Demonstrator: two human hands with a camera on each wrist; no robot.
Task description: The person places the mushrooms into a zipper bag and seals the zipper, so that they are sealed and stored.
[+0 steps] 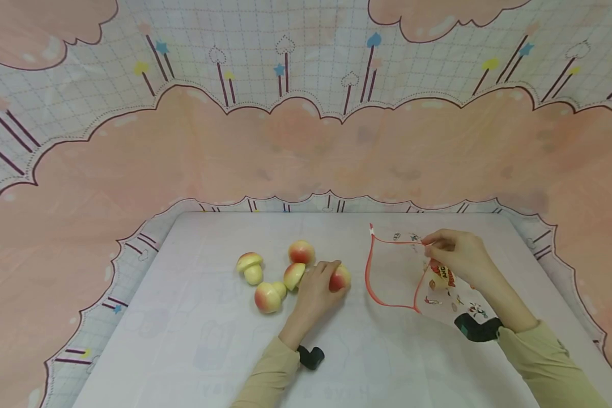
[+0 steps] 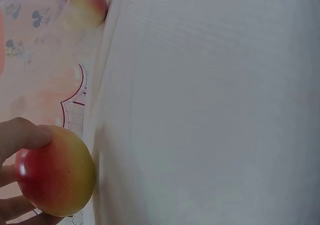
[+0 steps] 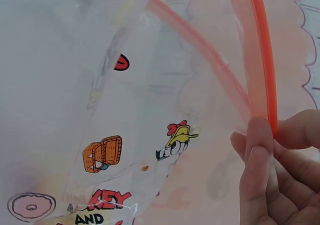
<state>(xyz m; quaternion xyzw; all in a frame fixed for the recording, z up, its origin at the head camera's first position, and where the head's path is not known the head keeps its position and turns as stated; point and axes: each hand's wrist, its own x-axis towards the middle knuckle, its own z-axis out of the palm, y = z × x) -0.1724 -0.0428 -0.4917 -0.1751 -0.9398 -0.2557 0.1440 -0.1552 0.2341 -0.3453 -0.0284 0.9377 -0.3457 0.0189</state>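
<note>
1. Our left hand (image 1: 316, 289) is wrapped around a red-yellow peach (image 1: 340, 278), fingers curled over it on the white table (image 1: 194, 340).
2. Our right hand (image 1: 459, 255) pinches the orange rim of a clear zip bag (image 1: 392, 272), holding its mouth up and open.
3. The bag sits just right of the peach.
4. Other fruit, whole and cut pieces (image 1: 270, 272), lie bunched just left of our left hand.
</note>
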